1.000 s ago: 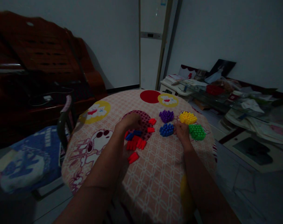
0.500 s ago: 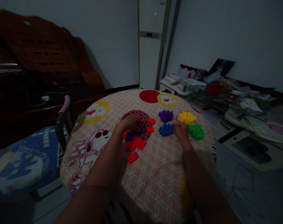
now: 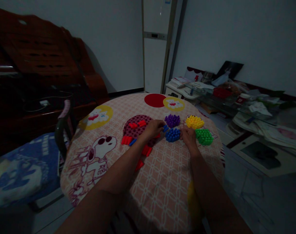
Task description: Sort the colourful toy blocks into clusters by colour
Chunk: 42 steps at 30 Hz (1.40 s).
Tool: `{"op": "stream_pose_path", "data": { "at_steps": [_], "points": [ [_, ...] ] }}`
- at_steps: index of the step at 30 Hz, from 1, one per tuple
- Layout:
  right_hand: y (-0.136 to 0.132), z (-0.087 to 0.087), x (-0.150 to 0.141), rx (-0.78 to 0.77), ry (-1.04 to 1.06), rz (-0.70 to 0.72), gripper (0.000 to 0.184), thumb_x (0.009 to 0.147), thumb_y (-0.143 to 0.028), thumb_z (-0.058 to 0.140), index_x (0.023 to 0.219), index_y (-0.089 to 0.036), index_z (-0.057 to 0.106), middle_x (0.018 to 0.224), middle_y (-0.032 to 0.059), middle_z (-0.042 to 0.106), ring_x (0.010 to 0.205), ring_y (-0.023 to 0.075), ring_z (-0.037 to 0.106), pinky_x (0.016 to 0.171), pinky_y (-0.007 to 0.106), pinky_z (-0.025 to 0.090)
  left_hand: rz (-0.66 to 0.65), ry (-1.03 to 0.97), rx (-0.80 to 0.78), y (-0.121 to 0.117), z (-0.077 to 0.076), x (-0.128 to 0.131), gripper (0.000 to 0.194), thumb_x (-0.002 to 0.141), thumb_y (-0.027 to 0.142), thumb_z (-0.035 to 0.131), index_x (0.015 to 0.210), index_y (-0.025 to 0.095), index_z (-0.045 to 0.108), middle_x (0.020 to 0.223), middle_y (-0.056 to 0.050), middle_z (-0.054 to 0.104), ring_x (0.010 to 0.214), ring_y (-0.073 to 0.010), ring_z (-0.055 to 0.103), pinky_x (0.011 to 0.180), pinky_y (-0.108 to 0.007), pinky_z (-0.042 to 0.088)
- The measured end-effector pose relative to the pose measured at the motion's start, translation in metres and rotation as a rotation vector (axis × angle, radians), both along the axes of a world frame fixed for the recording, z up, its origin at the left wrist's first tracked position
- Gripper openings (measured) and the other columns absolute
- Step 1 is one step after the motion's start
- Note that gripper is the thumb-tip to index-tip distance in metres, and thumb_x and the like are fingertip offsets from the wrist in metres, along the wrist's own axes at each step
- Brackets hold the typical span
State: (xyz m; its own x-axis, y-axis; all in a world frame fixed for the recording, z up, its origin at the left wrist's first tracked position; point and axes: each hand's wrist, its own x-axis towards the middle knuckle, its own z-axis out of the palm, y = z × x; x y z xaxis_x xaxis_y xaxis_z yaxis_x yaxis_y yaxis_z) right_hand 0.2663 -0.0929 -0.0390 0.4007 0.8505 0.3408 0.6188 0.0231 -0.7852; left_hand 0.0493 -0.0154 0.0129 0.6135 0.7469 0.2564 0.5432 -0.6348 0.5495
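Head view: small blue piece (image 3: 165, 128) right of frame centre, at the left hand's (image 3: 154, 128) fingertips. Those fingers are narrow, apparently pinching it. Right hand (image 3: 189, 136) is between the blue cluster (image 3: 173, 135) and green cluster (image 3: 204, 137), fingers curled; can't tell if it holds anything. Piece looks like light, stiff plastic: probably slick, not fragile. Best grip: a fingertip pinch across its sides. Tight beside the blue and purple (image 3: 172, 121) clusters; open room on the tablecloth (image 3: 167, 175) toward lower centre. Table edge curves just past green, right side.
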Motion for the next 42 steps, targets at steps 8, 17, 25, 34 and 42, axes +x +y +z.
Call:
{"op": "stream_pose_path", "data": {
  "at_steps": [8, 17, 25, 34, 42],
  "points": [
    [-0.001, 0.002, 0.000, -0.001, -0.046, 0.011, 0.042, 0.089, -0.050, 0.042, 0.058, -0.023, 0.052, 0.052, 0.0001, 0.055, 0.058, 0.0167, 0.052, 0.060, 0.027, 0.043, -0.043, 0.047, -0.047, -0.005, 0.001, 0.006, 0.032, 0.080, 0.011, 0.055, 0.107, 0.014, 0.072, 0.106, -0.007, 0.076, 0.096, -0.0198, 0.069, 0.094, -0.030, 0.051],
    [-0.003, 0.007, -0.004, 0.006, -0.034, 0.011, 0.041, 0.088, -0.047, 0.041, 0.054, -0.024, 0.048, 0.050, -0.0008, 0.053, 0.056, 0.0166, 0.053, 0.061, 0.028, 0.043, -0.128, 0.069, -0.088, -0.006, -0.009, 0.011, 0.036, 0.079, 0.006, 0.053, 0.107, 0.015, 0.073, 0.108, -0.006, 0.076, 0.100, -0.0179, 0.069, 0.095, -0.026, 0.050],
    [-0.003, 0.005, -0.001, 0.003, 0.010, 0.031, 0.041, 0.087, -0.050, 0.041, 0.058, -0.023, 0.052, 0.051, -0.0002, 0.054, 0.057, 0.0171, 0.054, 0.058, 0.028, 0.043, -0.008, 0.120, -0.093, 0.007, 0.023, -0.032, 0.043, 0.077, 0.007, 0.055, 0.115, 0.013, 0.072, 0.110, -0.007, 0.076, 0.098, -0.0185, 0.069, 0.088, -0.025, 0.052],
    [-0.002, 0.006, -0.001, -0.015, 0.036, 0.010, 0.041, 0.085, -0.049, 0.045, 0.055, -0.023, 0.053, 0.049, 0.0001, 0.055, 0.054, 0.0173, 0.054, 0.058, 0.030, 0.044, 0.136, 0.536, -0.383, 0.019, 0.051, -0.124, 0.025, 0.069, 0.023, 0.070, 0.093, 0.020, 0.078, 0.078, 0.000, 0.075, 0.071, -0.0145, 0.065, 0.064, -0.020, 0.046],
    [-0.003, 0.007, -0.003, -0.047, 0.147, 0.022, 0.038, 0.084, -0.051, 0.047, 0.063, -0.022, 0.061, 0.053, 0.0009, 0.059, 0.048, 0.0170, 0.053, 0.049, 0.029, 0.044, 0.063, 0.701, -0.403, 0.013, 0.030, -0.096, 0.021, 0.055, 0.027, 0.081, 0.073, 0.019, 0.073, 0.067, 0.000, 0.071, 0.065, -0.0147, 0.061, 0.057, -0.020, 0.042]
  ]
}}
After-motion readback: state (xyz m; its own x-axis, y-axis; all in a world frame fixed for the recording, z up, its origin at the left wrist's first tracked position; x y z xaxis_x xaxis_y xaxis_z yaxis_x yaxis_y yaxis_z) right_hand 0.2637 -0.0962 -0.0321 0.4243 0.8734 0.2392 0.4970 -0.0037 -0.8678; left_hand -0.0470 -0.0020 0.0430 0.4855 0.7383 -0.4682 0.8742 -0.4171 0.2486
